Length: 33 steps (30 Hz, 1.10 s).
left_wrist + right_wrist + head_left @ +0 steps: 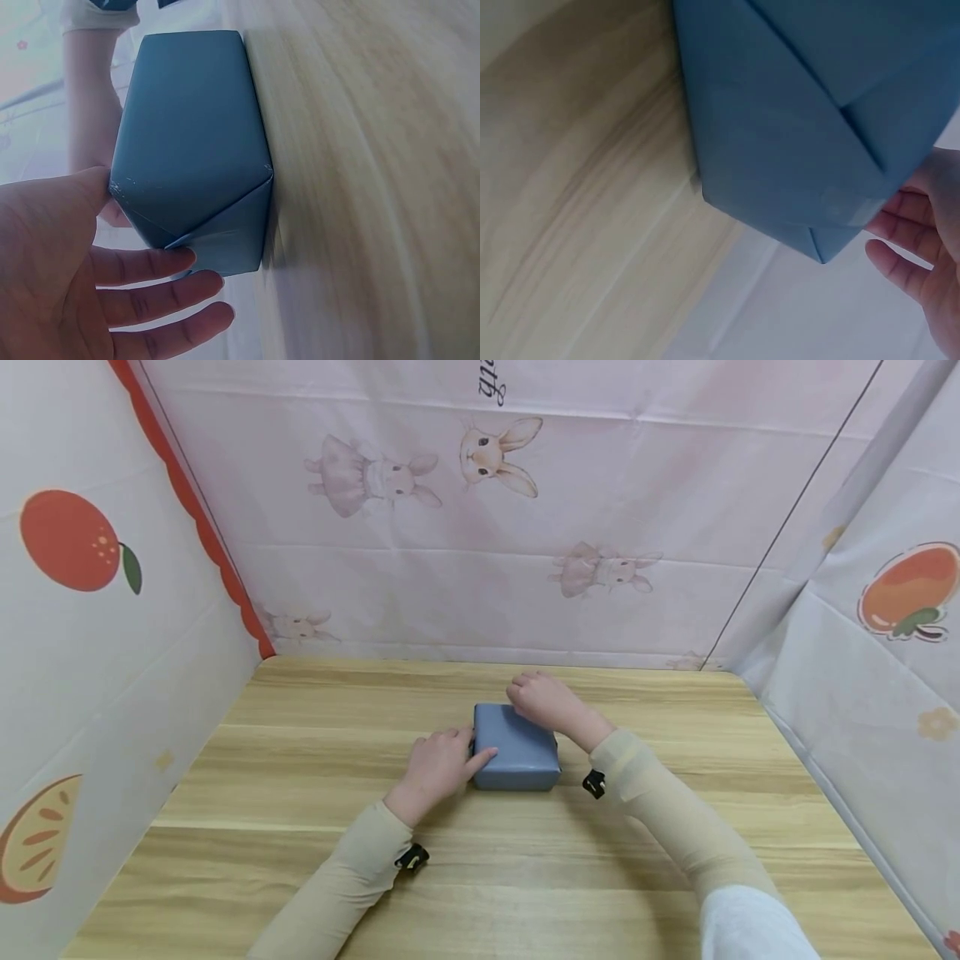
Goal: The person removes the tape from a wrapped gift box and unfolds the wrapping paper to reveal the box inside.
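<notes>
A small box wrapped in blue-grey paper [516, 747] lies on the wooden table. My left hand [438, 764] is at its left end, with the thumb laid over the top edge. In the left wrist view, the fairly straight fingers [161, 304] of that hand spread beside the folded end flap [229, 229]. At the back edge of the box is my right hand [546, 700], its fingers bent over that edge and its thumb hidden. The right wrist view shows overlapping paper folds on an end of the wrapped box [780, 127], with the right fingers [900, 274] near a far corner.
The wood-grain table [300, 827] extends around the box. Behind it hangs a pink cloth backdrop [465, 585] printed with rabbits. White fruit-printed cloths [90, 668] flank the table. Black wrist devices [412, 857] sit at the sleeve cuffs.
</notes>
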Available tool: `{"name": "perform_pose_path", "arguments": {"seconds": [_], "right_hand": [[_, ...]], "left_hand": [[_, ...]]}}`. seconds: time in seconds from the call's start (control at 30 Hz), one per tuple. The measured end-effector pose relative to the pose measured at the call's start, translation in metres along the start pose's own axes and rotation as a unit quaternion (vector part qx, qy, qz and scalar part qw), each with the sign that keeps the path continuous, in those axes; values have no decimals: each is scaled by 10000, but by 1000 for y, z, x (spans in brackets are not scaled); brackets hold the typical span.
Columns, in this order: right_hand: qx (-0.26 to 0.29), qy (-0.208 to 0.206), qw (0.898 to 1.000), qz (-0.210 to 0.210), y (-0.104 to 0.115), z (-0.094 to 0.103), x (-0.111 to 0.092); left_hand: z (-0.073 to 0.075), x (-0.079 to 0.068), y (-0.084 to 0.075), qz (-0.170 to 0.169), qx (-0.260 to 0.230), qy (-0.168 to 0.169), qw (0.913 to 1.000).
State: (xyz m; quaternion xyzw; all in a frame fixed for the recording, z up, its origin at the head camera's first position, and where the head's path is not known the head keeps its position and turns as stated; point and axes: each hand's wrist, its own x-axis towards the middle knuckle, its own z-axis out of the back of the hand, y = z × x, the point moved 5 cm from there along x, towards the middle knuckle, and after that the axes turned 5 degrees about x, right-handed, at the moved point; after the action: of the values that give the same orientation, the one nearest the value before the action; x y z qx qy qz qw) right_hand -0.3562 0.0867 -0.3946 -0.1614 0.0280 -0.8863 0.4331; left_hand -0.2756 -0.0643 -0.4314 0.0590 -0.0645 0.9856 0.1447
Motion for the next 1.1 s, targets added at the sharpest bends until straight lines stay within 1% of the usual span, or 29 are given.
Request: {"name": "perform_pose_path", "arguments": {"seconds": [0.17, 0.37, 0.57, 0.8, 1.1], "right_hand": [[150, -19, 9998, -98, -9, -6, 5], [483, -3, 9986, -211, -15, -11, 10], [612, -67, 9975, -336, -19, -13, 12], [797, -73, 9954, -530, -19, -10, 8], [1204, -53, 9894, -806, -22, 1, 0]], "left_hand": [[-1, 1, 0, -36, -55, 5, 10000], [-1, 1, 0, -55, -71, 33, 10000], [0, 0, -1, -92, -68, -11, 9999], [-1, 1, 0, -82, -40, 6, 10000], [-2, 1, 1, -72, -84, 14, 9999]]}}
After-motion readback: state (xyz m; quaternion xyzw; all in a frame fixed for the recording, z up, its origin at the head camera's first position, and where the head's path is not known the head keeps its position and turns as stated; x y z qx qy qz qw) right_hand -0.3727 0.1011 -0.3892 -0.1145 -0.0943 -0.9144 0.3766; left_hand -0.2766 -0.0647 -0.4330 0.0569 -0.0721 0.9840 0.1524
